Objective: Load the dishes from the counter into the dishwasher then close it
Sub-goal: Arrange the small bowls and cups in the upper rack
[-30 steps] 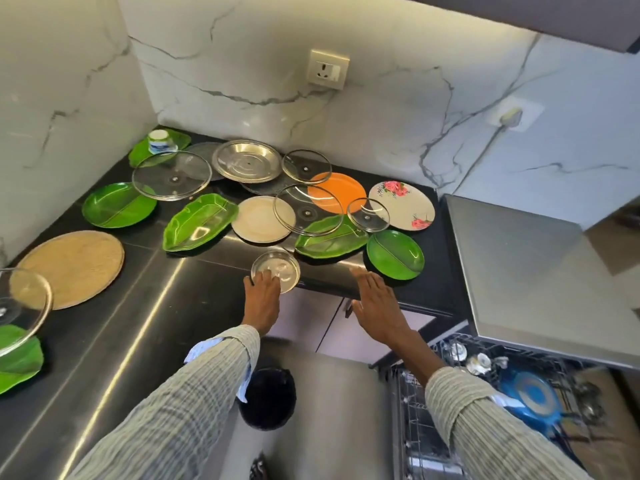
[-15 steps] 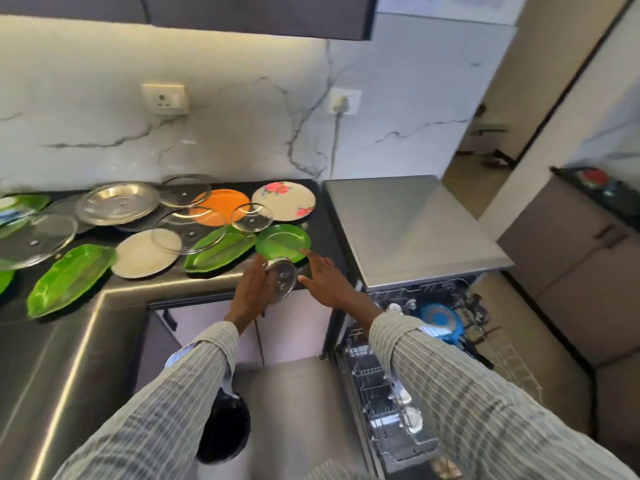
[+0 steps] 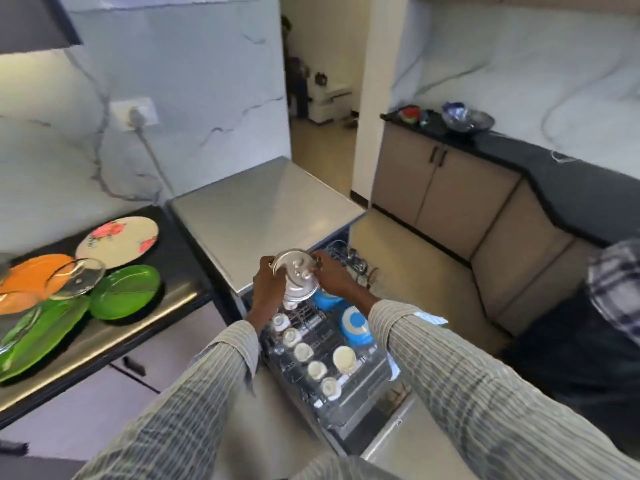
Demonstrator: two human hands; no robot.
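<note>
- Small glass lid [image 3: 295,278], steel-rimmed with a knob at its centre, is held in the air above the far end of the pulled-out dishwasher rack [image 3: 367,375], just right of the dishwasher's steel top [image 3: 263,206].
- Left hand [image 3: 268,289] grips the lid's left rim, fingers curled around the edge. Right hand [image 3: 330,277] holds the right rim, fingertips pinching the edge; exact finger placement is blurred.
- Risk: glass held only by the rim. A slip during lowering would drop it onto the blue dishes [image 3: 356,325] directly beneath.
- Risk: the rack's left row is already filled with white cups [image 3: 303,351]; free slots look scarce near the hands, so the lid may be wedged against a neighbour and chip.
- Risk: if set flat or loose, the lid could rattle or block the rack from sliding in, stopping the door closing.
- On the counter [image 3: 180,258] at left, a green plate [image 3: 126,292], a floral plate [image 3: 117,240], an orange plate [image 3: 34,271] and another glass lid [image 3: 76,278] overlap in a pile; pulling one out carelessly may drag the others off the edge.
- Another person [image 3: 613,292] stands at far right, near the open door; a bump is possible.
</note>
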